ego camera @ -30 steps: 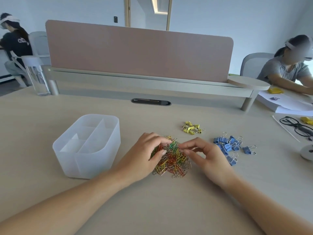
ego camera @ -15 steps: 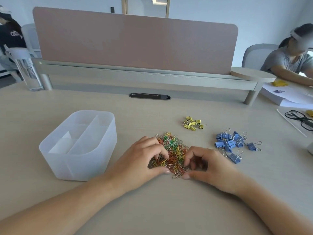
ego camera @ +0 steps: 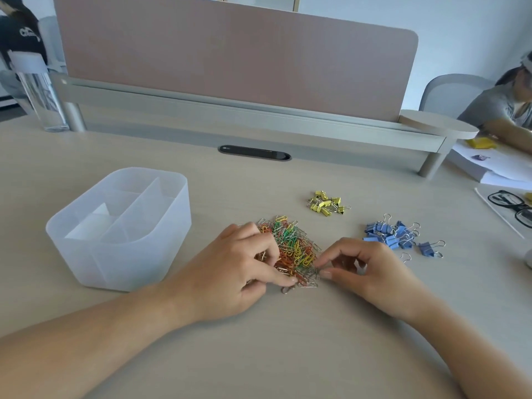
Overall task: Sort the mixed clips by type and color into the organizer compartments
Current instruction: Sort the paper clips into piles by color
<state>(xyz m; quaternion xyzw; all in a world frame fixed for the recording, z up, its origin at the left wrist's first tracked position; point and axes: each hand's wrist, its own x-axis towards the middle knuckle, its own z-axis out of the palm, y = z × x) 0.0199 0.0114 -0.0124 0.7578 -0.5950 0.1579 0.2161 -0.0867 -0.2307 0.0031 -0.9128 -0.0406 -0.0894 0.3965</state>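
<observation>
A tangled pile of paper clips (ego camera: 293,249) in red, green, yellow and silver lies at the middle of the desk. My left hand (ego camera: 239,269) is at the pile's left side, its fingers curled into the clips and its thumb under the near edge. My right hand (ego camera: 365,272) pinches silver clips at the pile's near right edge between thumb and forefinger. A small heap of yellow binder clips (ego camera: 326,203) lies behind the pile. Several blue binder clips (ego camera: 397,236) lie to the right. The translucent white organizer (ego camera: 129,263), with divided compartments, stands to the left.
A pink desk divider (ego camera: 230,53) on a raised shelf runs across the back. A clear water bottle (ego camera: 40,93) stands at the far left. Black glasses (ego camera: 512,205) and papers (ego camera: 501,168) lie at the right, where another person sits.
Both hands have slid from the top of the paper clip pile down to its near edge. The right hand's fingers have curled in to pinch clips there.
</observation>
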